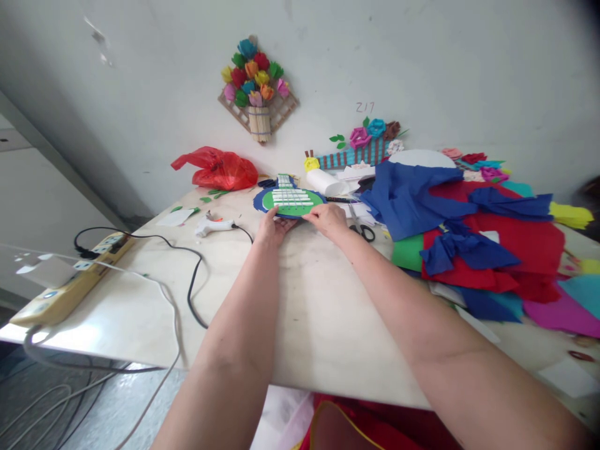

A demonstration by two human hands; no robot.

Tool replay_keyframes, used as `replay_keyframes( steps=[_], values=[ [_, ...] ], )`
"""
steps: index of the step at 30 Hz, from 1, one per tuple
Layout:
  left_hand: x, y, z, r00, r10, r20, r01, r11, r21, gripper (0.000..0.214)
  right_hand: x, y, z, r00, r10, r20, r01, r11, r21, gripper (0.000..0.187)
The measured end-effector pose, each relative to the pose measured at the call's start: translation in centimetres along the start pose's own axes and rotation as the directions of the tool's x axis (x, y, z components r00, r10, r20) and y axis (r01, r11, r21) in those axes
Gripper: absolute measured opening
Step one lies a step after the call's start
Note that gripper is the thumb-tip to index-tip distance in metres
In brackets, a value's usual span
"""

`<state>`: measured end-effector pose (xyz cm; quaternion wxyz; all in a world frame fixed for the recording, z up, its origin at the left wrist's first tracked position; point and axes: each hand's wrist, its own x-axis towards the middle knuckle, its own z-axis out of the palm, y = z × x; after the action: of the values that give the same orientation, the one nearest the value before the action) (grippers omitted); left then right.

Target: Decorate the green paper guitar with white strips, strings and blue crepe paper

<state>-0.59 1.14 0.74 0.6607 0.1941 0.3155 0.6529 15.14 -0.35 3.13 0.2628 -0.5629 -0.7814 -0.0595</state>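
Note:
A paper craft guitar (289,199), with a blue outline, a green body and white strips across it, lies far out on the pale table (300,312). Both my arms reach forward to it. My left hand (273,226) holds its near left edge, fingers curled under the blue rim. At the near right edge, the fingers of my right hand (330,219) pinch the rim.
A white glue gun (214,225) with a black cord lies left of the guitar, a power strip (70,281) further left. Scissors (363,232), a white paper roll (330,182) and heaped blue, red, green paper (469,231) lie right. A red plastic bag (220,169) sits by the wall.

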Motion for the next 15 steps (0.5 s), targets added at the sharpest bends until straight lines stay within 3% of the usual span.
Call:
replay_keyframes(
  steps=[6, 15],
  values=[
    [-0.2, -0.1, 0.2, 0.999, 0.040, -0.006, -0.040, 0.997, 0.068, 0.033, -0.1, -0.6, -0.4, 0.999, 0.036, 0.039, -0.034, 0.999, -0.040, 0.038],
    [0.1, -0.3, 0.3, 0.997, 0.059, -0.053, -0.057, 0.998, 0.037, 0.034, 0.2, -1.3, -1.2, 0.985, 0.133, 0.111, -0.129, 0.991, -0.041, 0.031]
  ],
)
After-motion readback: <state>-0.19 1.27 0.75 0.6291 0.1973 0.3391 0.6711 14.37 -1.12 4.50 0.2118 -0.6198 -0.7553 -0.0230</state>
